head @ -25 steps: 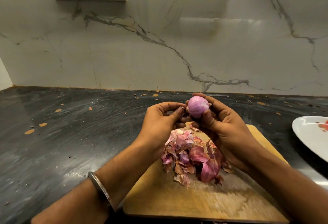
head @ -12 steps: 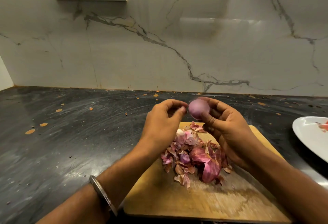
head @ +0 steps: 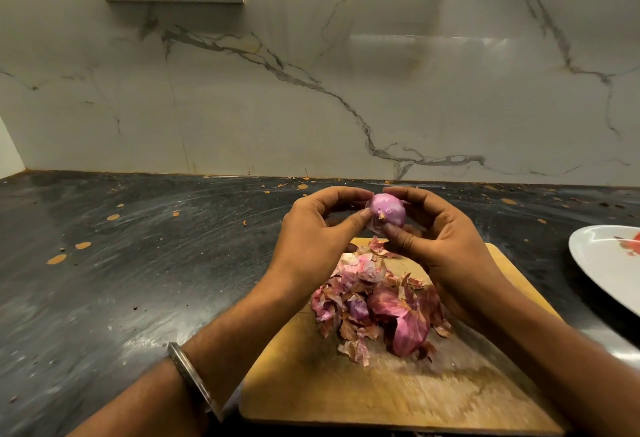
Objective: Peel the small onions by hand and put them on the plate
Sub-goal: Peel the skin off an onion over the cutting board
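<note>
Small onion [head: 387,210]: round, pale purple-pink, smooth and glossy where bared, root stub facing the camera, a thin translucent flap of skin hanging loose at its lower left side. Held in the air between both hands, above the far edge of the cutting board [head: 398,388]. Left hand [head: 317,239]: fingers arched over the top, thumb tip pinching at the loose skin on the onion's left side; a metal bangle [head: 194,379] on the wrist. Right hand [head: 440,242]: fingers curled round the onion's far and right side, thumb pressed against its underside, gripping it. Peel heap [head: 377,305]: papery pink, purple and brown scraps, one large magenta piece among them, lying on the board below and just nearer than the hands. Plate [head: 602,274]: white, with a red mark near its rim, on the dark table [head: 138,280] well to the right of the right hand, partly cut off by the frame edge.
</note>
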The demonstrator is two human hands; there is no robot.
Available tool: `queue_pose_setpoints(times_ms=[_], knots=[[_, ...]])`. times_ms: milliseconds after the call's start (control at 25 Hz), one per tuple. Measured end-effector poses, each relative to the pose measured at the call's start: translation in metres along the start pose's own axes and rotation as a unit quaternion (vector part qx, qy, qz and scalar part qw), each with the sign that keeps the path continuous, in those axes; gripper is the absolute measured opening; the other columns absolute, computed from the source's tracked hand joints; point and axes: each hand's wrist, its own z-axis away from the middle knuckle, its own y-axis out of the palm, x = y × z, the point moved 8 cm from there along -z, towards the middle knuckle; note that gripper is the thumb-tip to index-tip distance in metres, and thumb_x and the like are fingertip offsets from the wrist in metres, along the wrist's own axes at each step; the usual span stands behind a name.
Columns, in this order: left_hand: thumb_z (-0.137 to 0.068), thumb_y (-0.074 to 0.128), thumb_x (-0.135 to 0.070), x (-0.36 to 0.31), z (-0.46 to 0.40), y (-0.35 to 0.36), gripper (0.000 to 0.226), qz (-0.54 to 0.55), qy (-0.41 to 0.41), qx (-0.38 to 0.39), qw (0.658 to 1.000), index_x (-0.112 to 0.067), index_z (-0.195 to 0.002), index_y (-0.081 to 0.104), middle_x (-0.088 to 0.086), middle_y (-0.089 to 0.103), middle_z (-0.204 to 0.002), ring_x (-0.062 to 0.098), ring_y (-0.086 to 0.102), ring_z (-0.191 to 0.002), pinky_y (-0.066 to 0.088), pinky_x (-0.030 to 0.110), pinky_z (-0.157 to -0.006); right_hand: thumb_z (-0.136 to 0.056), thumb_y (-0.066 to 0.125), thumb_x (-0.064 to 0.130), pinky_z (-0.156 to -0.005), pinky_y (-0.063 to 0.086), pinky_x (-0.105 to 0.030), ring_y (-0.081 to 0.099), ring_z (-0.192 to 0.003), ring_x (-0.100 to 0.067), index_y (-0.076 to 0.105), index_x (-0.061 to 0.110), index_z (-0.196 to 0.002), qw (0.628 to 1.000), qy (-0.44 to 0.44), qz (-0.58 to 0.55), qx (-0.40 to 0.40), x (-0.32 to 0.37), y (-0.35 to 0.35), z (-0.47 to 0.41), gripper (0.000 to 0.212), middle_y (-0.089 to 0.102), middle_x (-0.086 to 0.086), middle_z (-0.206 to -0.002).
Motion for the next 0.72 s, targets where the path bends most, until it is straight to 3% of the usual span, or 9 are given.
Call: queue_pose_setpoints(times_ms=[160,320,520,720], knots=[[-0.088,0.07,-0.017,-0.002,0.001,0.001,0.028,-0.002,0.017,0.003,1.0,-0.022,-0.116,0.07,-0.007,0.073,-0.107,0.009,0.072,-0.093,0.058,0.026,-0.063,-0.075,0.073,0.02,-0.085,0.059,-0.029,0.068,-0.112,-0.014,0.068,0.035,-0.122,0.999,-0.015,0.01,0.026,0.003,0.005,0.0,0.05,0.071,0.007,-0.122],[-0.088,0.069,-0.014,-0.001,0.001,0.001,0.026,-0.005,0.024,0.0,1.0,-0.019,-0.114,0.072,-0.003,0.074,-0.104,0.012,0.073,-0.087,0.058,0.024,-0.062,-0.076,0.072,0.021,-0.091,0.058,-0.032,0.067,-0.114,-0.014,0.064,0.031,-0.128,0.998,-0.017,0.046,0.029,0.002,0.006,0.001,0.054,0.071,0.005,-0.123],[-0.09,0.067,-0.009,-0.001,0.0,-0.006,0.019,-0.006,0.036,-0.035,0.999,-0.014,-0.107,0.075,0.0,0.075,-0.094,0.015,0.074,-0.077,0.058,0.025,-0.059,-0.075,0.069,0.025,-0.075,0.059,-0.029,0.072,-0.103,-0.021,0.065,0.023,-0.117,0.999,0.009,0.028,0.012,-0.006,0.003,-0.001,0.042,0.077,-0.001,-0.107],[-0.085,0.073,-0.015,-0.013,0.005,-0.004,0.025,-0.068,0.099,-0.041,0.992,-0.022,-0.109,0.074,-0.01,0.075,-0.1,0.003,0.071,-0.088,0.057,0.02,-0.065,-0.077,0.068,0.038,-0.065,0.056,-0.023,0.074,-0.093,-0.016,0.067,0.027,-0.114,1.0,0.018,0.02,-0.001,-0.004,0.001,-0.001,0.039,0.078,-0.001,-0.102]])
